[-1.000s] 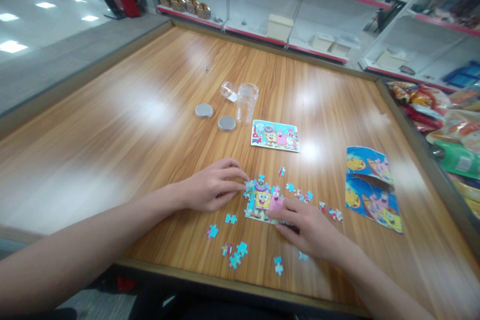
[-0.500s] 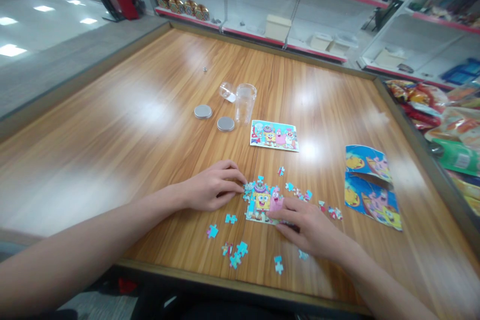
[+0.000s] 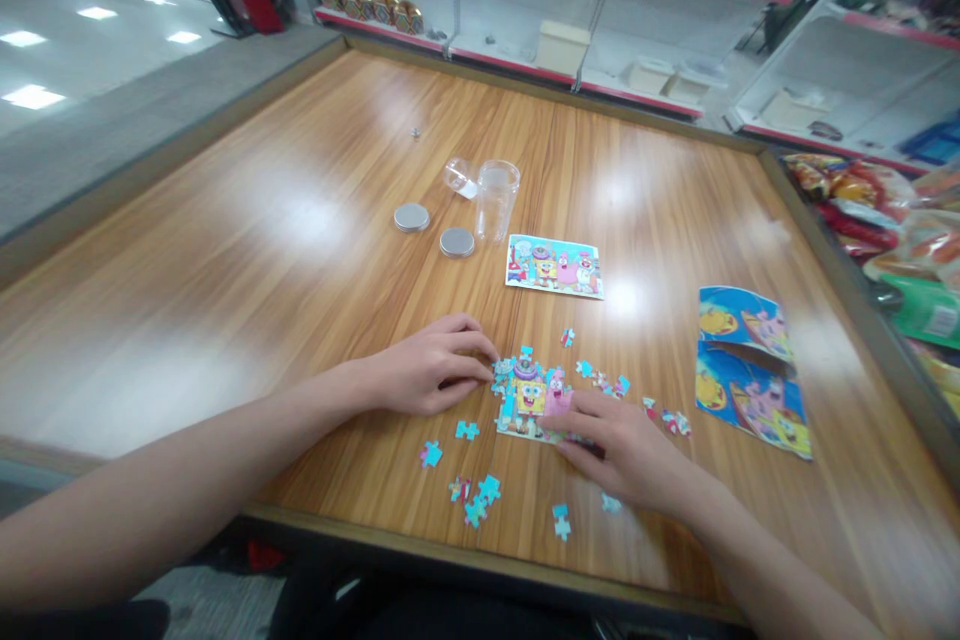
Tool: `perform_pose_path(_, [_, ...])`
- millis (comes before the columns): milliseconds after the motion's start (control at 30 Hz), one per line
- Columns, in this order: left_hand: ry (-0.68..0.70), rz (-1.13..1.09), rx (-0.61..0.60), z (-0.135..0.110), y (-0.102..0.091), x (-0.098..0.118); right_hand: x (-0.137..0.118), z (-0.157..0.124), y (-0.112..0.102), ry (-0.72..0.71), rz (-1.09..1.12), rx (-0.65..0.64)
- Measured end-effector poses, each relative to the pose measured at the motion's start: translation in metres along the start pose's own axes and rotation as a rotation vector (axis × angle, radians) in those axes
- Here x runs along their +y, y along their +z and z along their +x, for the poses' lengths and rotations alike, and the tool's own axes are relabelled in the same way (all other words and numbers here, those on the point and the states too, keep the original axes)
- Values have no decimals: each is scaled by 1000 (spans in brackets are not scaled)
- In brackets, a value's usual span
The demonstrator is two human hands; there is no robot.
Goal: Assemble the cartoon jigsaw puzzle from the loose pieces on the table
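A partly joined cartoon jigsaw (image 3: 529, 398) lies near the front of the wooden table (image 3: 300, 220). My left hand (image 3: 431, 367) rests at its left edge, fingers curled and pinching at the pieces there. My right hand (image 3: 626, 445) lies over its lower right corner, fingers bent and pressing on the pieces. Loose blue pieces (image 3: 472, 500) lie scattered in front of both hands, and more loose pieces (image 3: 600, 382) lie to the right of the jigsaw. A small reference picture (image 3: 555, 266) lies beyond the jigsaw.
Two clear plastic jars (image 3: 496, 198) and two round metal lids (image 3: 456, 242) stand at mid table. A torn cartoon wrapper (image 3: 750, 370) lies at the right. Snack bags (image 3: 885, 220) pile past the right edge. White shelves (image 3: 615, 0) stand behind the table.
Both hands stay at the jigsaw with only slight finger shifts. The view has moved a little.
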State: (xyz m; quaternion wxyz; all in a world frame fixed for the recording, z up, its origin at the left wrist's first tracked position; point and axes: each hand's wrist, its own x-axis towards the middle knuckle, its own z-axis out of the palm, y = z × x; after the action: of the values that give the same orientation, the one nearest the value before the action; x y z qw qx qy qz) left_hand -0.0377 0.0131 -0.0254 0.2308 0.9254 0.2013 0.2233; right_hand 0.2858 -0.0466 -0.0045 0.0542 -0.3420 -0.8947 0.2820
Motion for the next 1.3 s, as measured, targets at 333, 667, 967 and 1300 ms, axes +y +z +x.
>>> perform_pose_path(333, [-47, -6, -42, 0, -5, 5, -5, 1, -2, -1, 1, 34])
perform_pose_path(667, [-28, 26, -109, -11, 0, -12, 28, -18, -32, 333, -36, 189])
perform_pose_path(967, [-30, 80, -138, -13, 3, -17, 56, -47, -56, 544, -70, 88])
perform_pose_path(1300, [-41, 19, -109, -10, 1, -14, 39, -34, -52, 475, -46, 71])
